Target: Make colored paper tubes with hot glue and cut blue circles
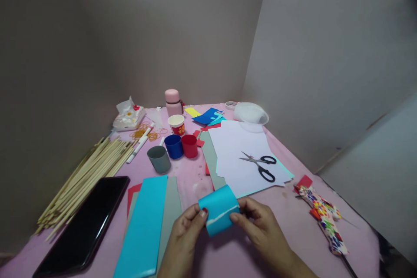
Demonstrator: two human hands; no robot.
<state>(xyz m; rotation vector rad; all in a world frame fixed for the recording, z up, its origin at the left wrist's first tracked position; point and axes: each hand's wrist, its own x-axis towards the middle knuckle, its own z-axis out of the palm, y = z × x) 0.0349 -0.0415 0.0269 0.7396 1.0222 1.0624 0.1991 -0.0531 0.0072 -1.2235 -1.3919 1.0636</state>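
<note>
A light-blue paper tube point(217, 202), rolled from a strip, is held just above the table between my two hands. A pale white line runs along its side, perhaps glue or a torn edge. My left hand point(187, 232) pinches its left end with thumb and fingers. At the right end, my right hand point(260, 223) grips it, thumb near the white line. Left of my hands lies a flat blue paper strip point(143, 226) over grey and red paper. Beyond stand a grey paper cup point(159, 159), a blue one point(174, 147) and a red one point(190, 146).
Black-handled scissors point(260, 165) lie on white paper sheets point(241, 143). At left are a dark phone point(86, 223) and wooden sticks point(84, 173). A patterned glue gun point(322, 215) sits at right. Behind are a printed cup point(177, 125), a pink flask point(173, 104) and tissues point(129, 115).
</note>
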